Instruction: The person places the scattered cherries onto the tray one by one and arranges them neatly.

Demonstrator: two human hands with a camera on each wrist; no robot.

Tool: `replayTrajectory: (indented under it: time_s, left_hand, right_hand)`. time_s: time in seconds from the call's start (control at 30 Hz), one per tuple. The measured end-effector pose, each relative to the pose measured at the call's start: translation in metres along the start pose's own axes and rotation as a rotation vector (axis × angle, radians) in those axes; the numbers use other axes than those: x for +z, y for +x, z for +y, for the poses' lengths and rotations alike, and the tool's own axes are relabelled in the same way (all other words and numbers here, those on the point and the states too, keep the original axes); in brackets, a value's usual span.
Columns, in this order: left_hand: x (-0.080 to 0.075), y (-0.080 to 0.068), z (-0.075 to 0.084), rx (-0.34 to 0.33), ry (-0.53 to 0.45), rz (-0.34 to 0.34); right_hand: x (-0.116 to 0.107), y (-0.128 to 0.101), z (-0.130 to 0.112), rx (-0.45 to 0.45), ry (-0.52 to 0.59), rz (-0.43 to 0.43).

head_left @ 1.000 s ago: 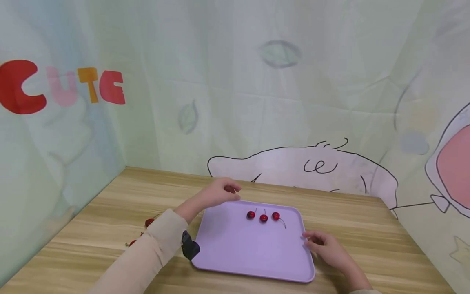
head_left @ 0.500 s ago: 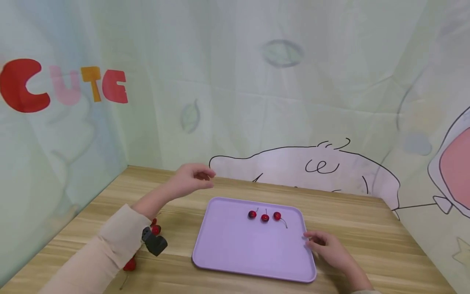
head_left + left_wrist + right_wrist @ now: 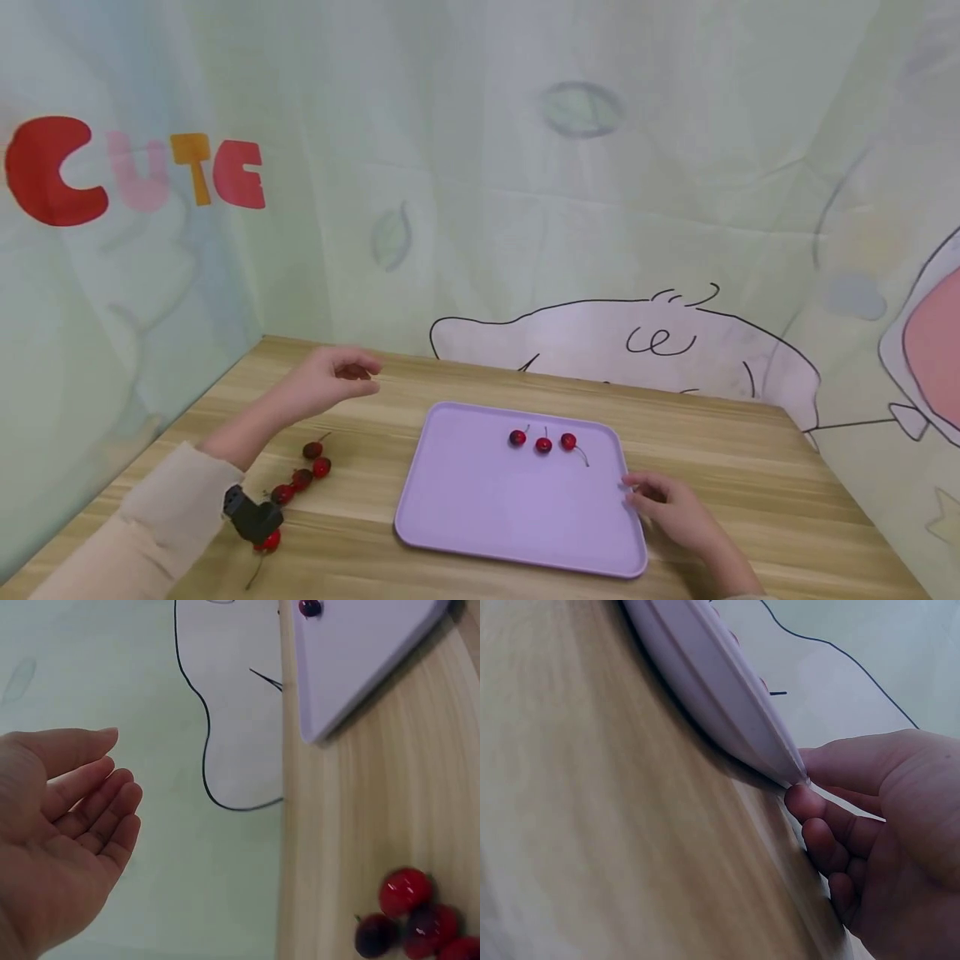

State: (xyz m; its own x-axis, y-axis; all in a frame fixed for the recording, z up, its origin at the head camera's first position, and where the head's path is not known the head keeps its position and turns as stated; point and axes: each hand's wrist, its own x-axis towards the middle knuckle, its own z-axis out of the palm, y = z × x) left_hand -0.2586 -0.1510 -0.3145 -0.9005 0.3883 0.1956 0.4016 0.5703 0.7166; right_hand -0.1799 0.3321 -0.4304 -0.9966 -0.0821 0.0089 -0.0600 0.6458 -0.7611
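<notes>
Fingers of the left hand (image 3: 330, 379) hang loose, empty (above cherries (image 3: 300, 477)); right hand (image 3: 667, 508) pinches the tray (image 3: 487, 508) edge.

Lowest cherry (image 3: 459, 949) cut off

Three cherries (image 3: 543, 442) on tray (image 3: 487, 517), loose cherries (image 3: 300, 479) left of it
</notes>
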Motion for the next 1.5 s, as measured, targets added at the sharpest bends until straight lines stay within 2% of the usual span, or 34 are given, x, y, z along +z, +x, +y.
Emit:
replayTrajectory:
  time_s: [0.37,0.63,1.03,1.3,1.5]
  left_hand:
    - [-0.003,-0.023,-0.042,-0.091,0.010,-0.003]
    - [-0.005,-0.037,-0.070,-0.189,0.025,-0.028]
    - [0.003,-0.045,-0.094,-0.273,0.048,-0.069]
    - [0.010,-0.049,-0.105,-0.241,0.010,-0.074]
    - [0.012,-0.050,-0.105,-0.253,0.027,-0.076]
  right_hand:
    - [0.000,-0.001,0.004,-0.005,0.004,-0.005]
    - [0.001,-0.001,0.003,0.024,0.012,-0.002]
    - [0.001,-0.001,0.002,0.028,0.031,-0.005]
    - [0.000,-0.002,0.002,0.005,0.039,-0.014]
    - [0.000,-0.001,0.002,0.013,0.030,-0.005]
